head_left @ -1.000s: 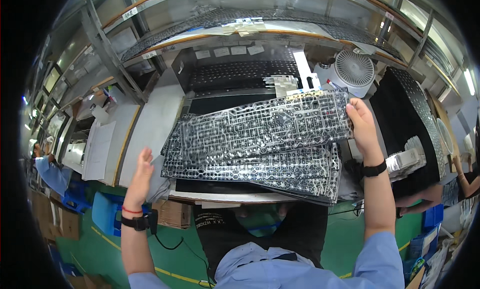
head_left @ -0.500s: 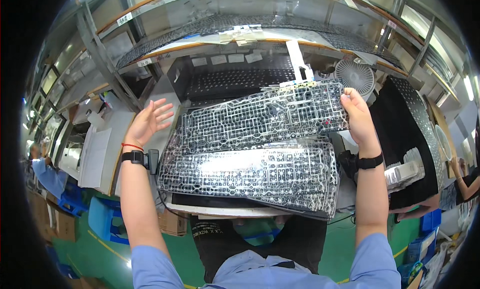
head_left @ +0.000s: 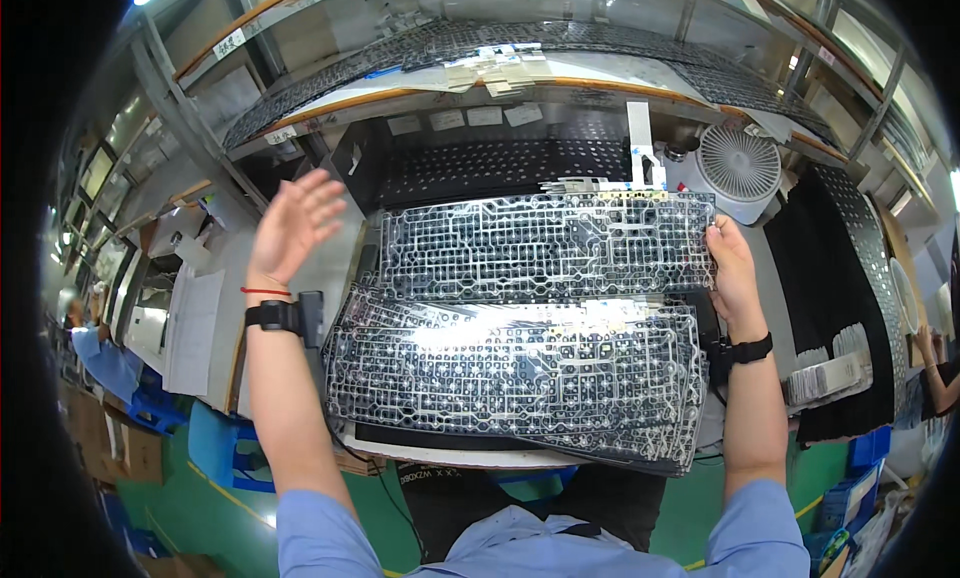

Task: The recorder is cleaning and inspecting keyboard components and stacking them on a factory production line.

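My right hand (head_left: 735, 273) pinches the right edge of a keyboard membrane sheet (head_left: 530, 250), a clear film with silver circuit lines and dark spots. A white ribbon tail (head_left: 641, 143) sticks up from its far edge. The sheet lies nearly level, just beyond a stack of similar membrane sheets (head_left: 500, 383) in front of me. Whether it rests on something or hangs is hard to tell. My left hand (head_left: 297, 226) is raised beside the sheet's left end, open, fingers apart, touching nothing. Both wrists wear black straps with small devices.
A perforated black panel (head_left: 480, 163) stands behind the sheet. At the far right is a white fan (head_left: 738, 166). Black cloth (head_left: 820, 298) and a bundle of pale strips (head_left: 832, 368) lie to the right. A shelf (head_left: 420, 96) above carries more sheets. Other people sit at both sides.
The held sheet has gone from slanting up at the right to nearly level, lowered at its right end by my right hand. My left hand stays open and raised.
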Motion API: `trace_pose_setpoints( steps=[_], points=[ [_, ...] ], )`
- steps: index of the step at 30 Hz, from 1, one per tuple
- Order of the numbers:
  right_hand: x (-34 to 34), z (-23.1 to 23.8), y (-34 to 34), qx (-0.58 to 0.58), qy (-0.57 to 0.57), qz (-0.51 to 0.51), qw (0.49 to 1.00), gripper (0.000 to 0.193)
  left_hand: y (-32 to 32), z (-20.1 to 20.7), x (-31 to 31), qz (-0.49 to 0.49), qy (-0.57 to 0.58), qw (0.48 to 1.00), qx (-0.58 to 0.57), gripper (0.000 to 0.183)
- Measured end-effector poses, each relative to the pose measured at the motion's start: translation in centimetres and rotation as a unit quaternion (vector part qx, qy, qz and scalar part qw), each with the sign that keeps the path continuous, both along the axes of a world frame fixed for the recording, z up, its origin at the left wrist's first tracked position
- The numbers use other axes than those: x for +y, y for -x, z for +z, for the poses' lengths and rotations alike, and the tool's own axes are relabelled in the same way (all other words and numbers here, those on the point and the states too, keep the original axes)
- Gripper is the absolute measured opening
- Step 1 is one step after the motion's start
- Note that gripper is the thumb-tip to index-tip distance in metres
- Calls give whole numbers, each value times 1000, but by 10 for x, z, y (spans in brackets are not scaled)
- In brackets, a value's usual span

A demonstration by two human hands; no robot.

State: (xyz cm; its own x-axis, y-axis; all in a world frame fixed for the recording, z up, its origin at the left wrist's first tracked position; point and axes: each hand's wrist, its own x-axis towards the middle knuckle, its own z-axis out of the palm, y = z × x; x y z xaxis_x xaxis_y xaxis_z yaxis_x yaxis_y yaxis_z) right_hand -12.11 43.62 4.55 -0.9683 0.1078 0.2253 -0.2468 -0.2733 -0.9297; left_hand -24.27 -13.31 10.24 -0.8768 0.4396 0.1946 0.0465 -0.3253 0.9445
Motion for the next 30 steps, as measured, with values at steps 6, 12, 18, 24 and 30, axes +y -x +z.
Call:
trace_pose_setpoints(
  steps=[6, 12, 18, 24, 30],
  points=[
    [-10, 7, -3, -6, -7, -32, 999, 13, 8, -47, 44, -68, 122, 988, -68, 49],
    [-8, 3, -3, -20, -28, -23, 999, 14, -2, -48, 55, -23, 155, 986, -66, 33],
    [-8, 4, -7, -31, -47, -25, 998, 18, -3, -48, 59, 53, 145, 986, -59, 23],
    [-2, -3, -8, -56, -89, -13, 994, 20, -6, -49, 56, 81, 122, 987, -67, 20],
    [-4, -1, -9, -37, -117, -31, 992, 23, 1, -56, 49, 82, 104, 990, -54, 19]
  ],
)
